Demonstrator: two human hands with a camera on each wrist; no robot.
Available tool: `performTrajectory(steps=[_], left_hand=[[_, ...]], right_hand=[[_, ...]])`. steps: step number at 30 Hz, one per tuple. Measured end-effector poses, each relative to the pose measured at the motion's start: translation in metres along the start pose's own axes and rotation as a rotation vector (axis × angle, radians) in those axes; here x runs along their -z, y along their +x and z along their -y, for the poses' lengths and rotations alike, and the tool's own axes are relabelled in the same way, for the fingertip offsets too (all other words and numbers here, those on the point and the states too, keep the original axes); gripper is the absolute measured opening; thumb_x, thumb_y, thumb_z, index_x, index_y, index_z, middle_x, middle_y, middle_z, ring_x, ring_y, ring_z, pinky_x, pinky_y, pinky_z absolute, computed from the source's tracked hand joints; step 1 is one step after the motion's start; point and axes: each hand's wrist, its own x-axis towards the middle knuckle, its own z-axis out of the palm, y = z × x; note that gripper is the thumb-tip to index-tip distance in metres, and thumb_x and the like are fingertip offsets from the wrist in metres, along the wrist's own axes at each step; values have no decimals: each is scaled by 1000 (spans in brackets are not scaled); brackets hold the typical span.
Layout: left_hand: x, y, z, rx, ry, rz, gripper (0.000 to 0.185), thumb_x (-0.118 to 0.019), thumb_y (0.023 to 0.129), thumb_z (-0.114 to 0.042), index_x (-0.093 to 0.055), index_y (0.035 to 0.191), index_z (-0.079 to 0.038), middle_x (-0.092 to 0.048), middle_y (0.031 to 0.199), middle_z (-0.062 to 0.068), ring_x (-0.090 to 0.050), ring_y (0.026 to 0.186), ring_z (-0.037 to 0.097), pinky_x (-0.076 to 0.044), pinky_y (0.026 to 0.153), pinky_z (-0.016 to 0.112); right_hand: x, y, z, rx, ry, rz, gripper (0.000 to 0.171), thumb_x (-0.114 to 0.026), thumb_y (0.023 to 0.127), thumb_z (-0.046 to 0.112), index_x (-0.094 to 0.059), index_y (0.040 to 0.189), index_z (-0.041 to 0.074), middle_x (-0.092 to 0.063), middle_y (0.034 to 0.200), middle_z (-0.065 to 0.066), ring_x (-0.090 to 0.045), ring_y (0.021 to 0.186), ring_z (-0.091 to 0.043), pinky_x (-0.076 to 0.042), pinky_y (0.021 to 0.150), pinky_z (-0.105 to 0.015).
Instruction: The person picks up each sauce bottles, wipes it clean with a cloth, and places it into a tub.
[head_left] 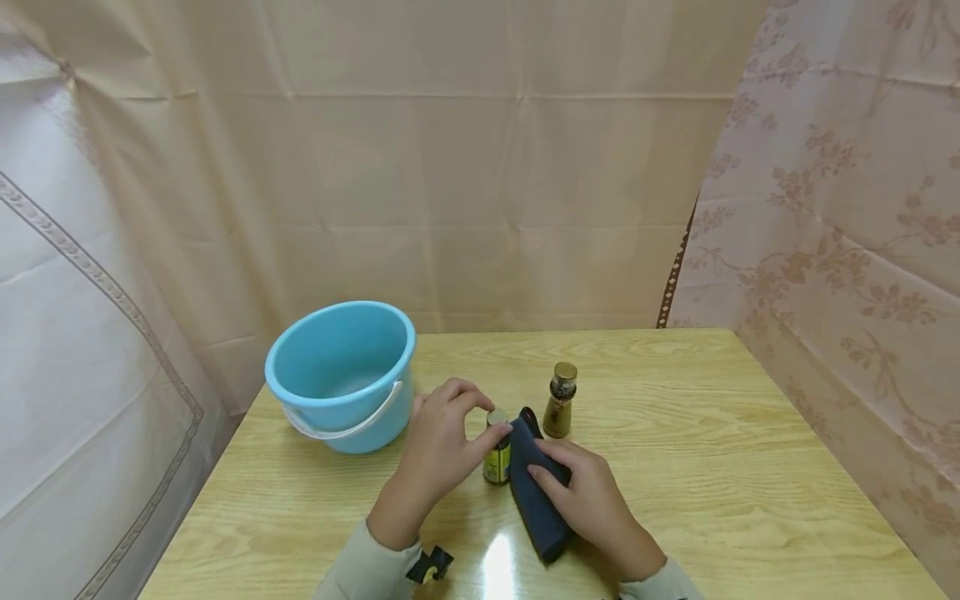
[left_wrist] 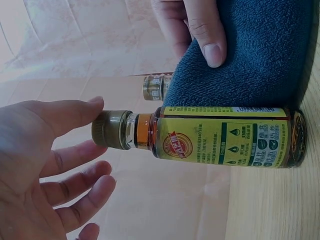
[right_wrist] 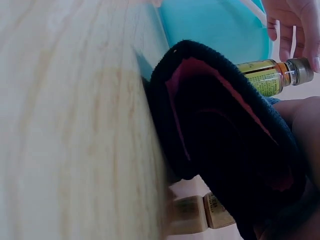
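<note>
A small oil bottle with a yellow-green label and a dark gold cap stands upright on the table. My left hand pinches its cap between thumb and forefinger; the other fingers are spread away from the glass. In my right hand is a folded dark blue towel, gripped between thumb and fingers. The towel's fuzzy side lies against the bottle's label. From the right wrist, the towel shows as a folded loop with a dark hollow.
Behind the towel stands a second bottle with a gold cap and brownish body. A light blue bucket with a white handle sits left of my left hand. The wood-grain table meets hanging cloth at the back.
</note>
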Motion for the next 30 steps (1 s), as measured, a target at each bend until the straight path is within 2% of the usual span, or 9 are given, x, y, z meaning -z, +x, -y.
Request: performTrajectory(steps=[5, 12, 15, 21, 25, 30], left_hand=[[-1, 0, 0, -9, 2, -14, 27, -83, 87, -46, -79, 98, -22, -67, 109, -7, -65, 101, 16, -38, 85, 40], [1, 0, -1, 1, -6, 8, 27, -82, 88, -45, -80, 101, -21, -67, 109, -7, -65, 102, 15, -39, 87, 41], [1, 0, -1, 8, -12, 23, 28, -81, 89, -45, -80, 102, -21, -68, 110, -7, -66, 102, 15, -40, 88, 42], [2, 1, -1, 20, -40, 50, 28, -80, 91, -44, -81, 105, -20, -68, 110, -7, -65, 102, 16, -40, 88, 42], [2, 1, -1, 23, -47, 64, 28, -79, 92, -43, -81, 107, -20, -68, 111, -8, -64, 104, 15, -40, 89, 42], [2, 2, -2, 18, -51, 71, 27, -78, 92, -42, -81, 108, -21, -68, 111, -8, -64, 104, 14, -40, 89, 42]], right_hand=[[0, 0, 0, 35, 14, -28, 34, -79, 94, 26, -75, 127, 25, -72, 126, 9, -70, 115, -12, -58, 91, -36], [1, -3, 1, 190, 44, -130, 32, -77, 96, 25, -74, 128, 22, -72, 127, 6, -70, 116, -15, -59, 90, -36], [3, -3, 3, 227, 67, -165, 32, -76, 96, 25, -74, 128, 22, -71, 127, 5, -69, 117, -15, -58, 92, -31], [5, -3, 8, 300, 141, -227, 36, -78, 94, 17, -73, 129, 24, -72, 125, 5, -70, 113, -16, -53, 92, -16], [5, -3, 9, 343, 171, -275, 41, -79, 92, 11, -72, 131, 23, -72, 125, 4, -71, 112, -17, -54, 90, -16], [5, -2, 10, 407, 215, -333, 44, -80, 89, 1, -73, 130, 15, -73, 123, -2, -72, 111, -18, -56, 87, -17]])
